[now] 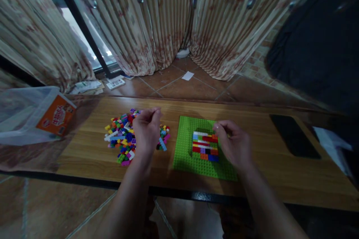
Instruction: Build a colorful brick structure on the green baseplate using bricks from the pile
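A loose pile of small toy building bricks (122, 138) in many colours lies on the wooden table. Over the pile's right side is my left hand (147, 130), its thumb and fingers pinched together; whatever they hold, if anything, cannot be made out. On a green studded baseplate (185, 160) sits a roughly square, multicoloured block of joined bricks (205, 145). My right hand (234, 143) is at the block's far right corner, with thumb and fingertips closed in a pinch. Its fingers hide whatever may be between them.
A clear plastic tub (25, 115) with an orange label stands at the table's left end. Towards the right lies a dark phone-like slab (294, 135). Striped curtains (165, 26) hang beyond the table (92, 153), and a white paper (187, 75) lies on the tiled floor.
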The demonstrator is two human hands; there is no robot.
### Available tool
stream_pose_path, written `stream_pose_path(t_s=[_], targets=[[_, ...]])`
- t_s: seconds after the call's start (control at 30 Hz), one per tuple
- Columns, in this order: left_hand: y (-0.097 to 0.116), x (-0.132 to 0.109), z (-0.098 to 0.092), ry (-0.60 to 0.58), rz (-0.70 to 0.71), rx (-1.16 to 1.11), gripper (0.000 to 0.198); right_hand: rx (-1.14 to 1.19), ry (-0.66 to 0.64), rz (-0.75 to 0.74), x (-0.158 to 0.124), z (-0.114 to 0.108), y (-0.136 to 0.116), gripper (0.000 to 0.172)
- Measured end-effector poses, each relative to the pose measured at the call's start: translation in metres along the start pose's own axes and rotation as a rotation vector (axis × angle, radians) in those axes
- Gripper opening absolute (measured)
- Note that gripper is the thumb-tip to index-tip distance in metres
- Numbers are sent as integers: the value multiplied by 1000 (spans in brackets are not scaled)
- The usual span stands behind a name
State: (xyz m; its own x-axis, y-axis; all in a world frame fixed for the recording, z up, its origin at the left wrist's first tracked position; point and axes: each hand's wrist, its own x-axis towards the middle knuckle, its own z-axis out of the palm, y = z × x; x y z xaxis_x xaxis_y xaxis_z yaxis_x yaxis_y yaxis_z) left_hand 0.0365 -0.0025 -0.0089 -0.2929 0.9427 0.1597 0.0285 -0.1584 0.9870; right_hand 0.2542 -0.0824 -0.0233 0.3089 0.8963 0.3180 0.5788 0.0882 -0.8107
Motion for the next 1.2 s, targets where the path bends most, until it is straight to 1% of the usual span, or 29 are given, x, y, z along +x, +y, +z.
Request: stream_pose_path(t_s=[0.07, 0.2, 0.27, 0.4, 0.53, 0.73, 0.83, 0.93, 1.0, 1.07, 1.13, 1.2], targets=[[4, 5, -7, 41, -42, -80, 18, -24, -75, -57, -8, 11, -12, 18], [8, 11, -20, 55, -129, -218, 20, -25, -295, -183, -24, 38, -33, 15], [9, 13, -25, 47, -155, -269, 20, -39, -359, -224, -32, 52, -38, 15], [8, 14, -30, 37, -157, -288, 18, -94, -450, -241, -42, 78, -40, 13], [9, 13, -32, 33, -169, -301, 17, -159, -495, -241, -46, 96, -41, 7], [10, 11, -33, -32, -227, -295, 19, -233, -485, -267, -45, 111, -43, 15], [6, 11, -33, -99, -250, -210, 21, -253, -468, -266, -45, 112, -43, 18], [2, 9, -33, -192, -191, -26, 20, -223, -415, -256, -42, 105, -44, 20], [1, 7, -33, -296, -130, 122, 19, -176, -361, -229, -37, 94, -45, 20], [1, 4, -31, -431, -103, 205, 22, -109, -316, -188, -29, 80, -46, 18], [0, -1, -28, -565, -101, 214, 25, -27, -288, -141, -22, 66, -45, 17], [-1, -7, -22, -656, -73, 200, 24, 43, -279, -94, -15, 54, -42, 17]])
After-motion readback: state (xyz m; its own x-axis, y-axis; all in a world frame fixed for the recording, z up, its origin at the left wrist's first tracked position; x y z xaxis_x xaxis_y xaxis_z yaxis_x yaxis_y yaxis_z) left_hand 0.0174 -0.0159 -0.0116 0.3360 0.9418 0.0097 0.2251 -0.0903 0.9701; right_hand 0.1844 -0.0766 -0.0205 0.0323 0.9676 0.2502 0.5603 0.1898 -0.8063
